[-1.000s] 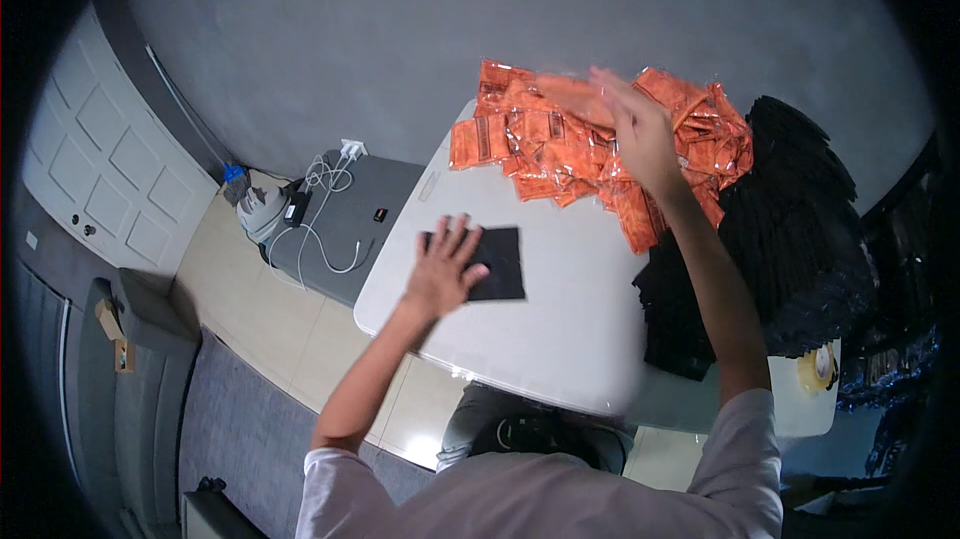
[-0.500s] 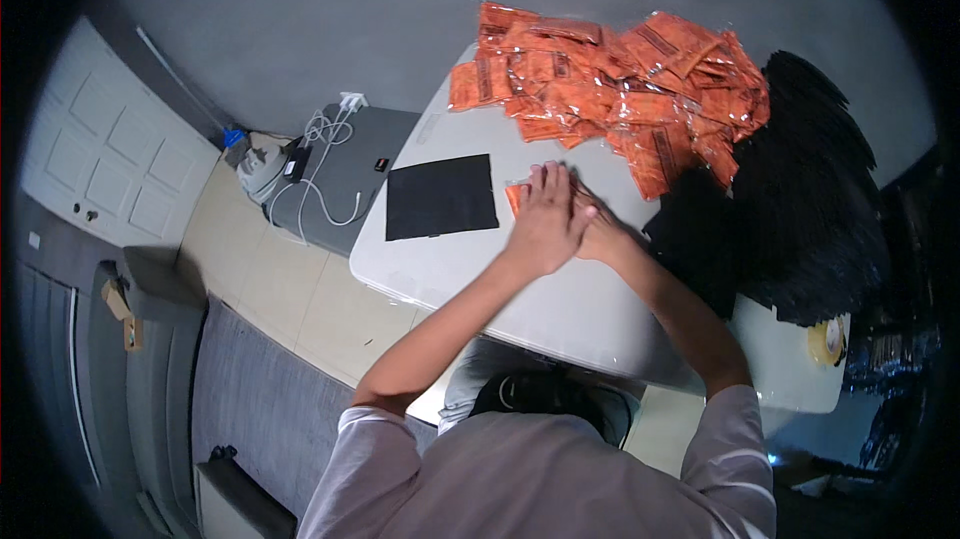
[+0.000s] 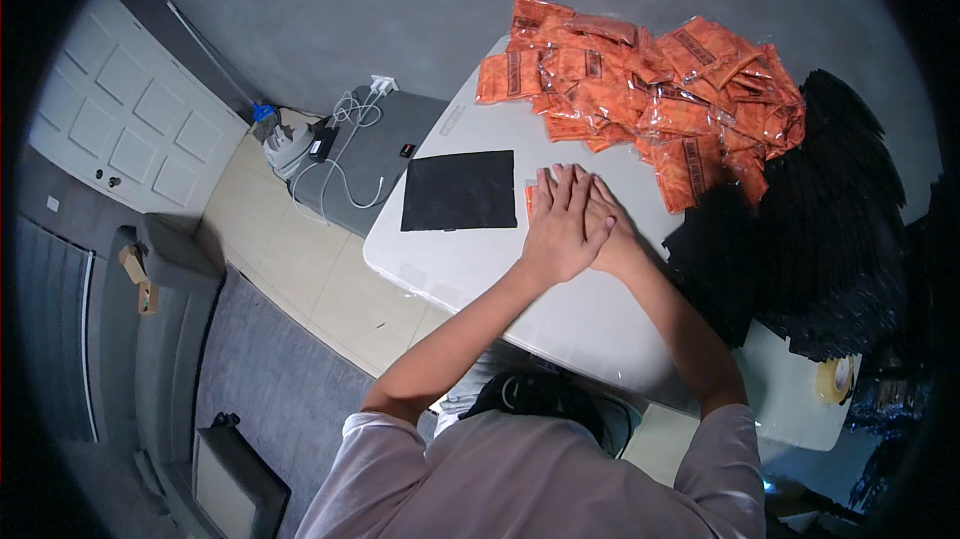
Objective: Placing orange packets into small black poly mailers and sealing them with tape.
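Observation:
My left hand (image 3: pixel 560 234) lies flat over part of my right hand (image 3: pixel 612 229) on the white table (image 3: pixel 600 324), its fingers stretched out and slightly apart. The right hand is also flat, partly covered by the left. Beneath them is an orange packet (image 3: pixel 529 201); only a narrow strip of its left edge shows, the rest is hidden. Just left of the hands, a black rectangular sheet (image 3: pixel 460 191) lies on the tabletop. Beyond them rises a heap of orange packets in clear, shiny wrapping (image 3: pixel 640 89).
A large fanned pile of black sheets (image 3: pixel 820 229) covers the table's right side. Near it, at the right corner, sits a roll of yellowish tape (image 3: pixel 832 379). Left of the table, white cables (image 3: pixel 340 154) lie on a low grey surface (image 3: pixel 405 124).
The hands stay stacked over the orange packet, but the left hand's fingers lie flatter and a little more spread. The whole view has shifted slightly; the black sheet stays beside the hands.

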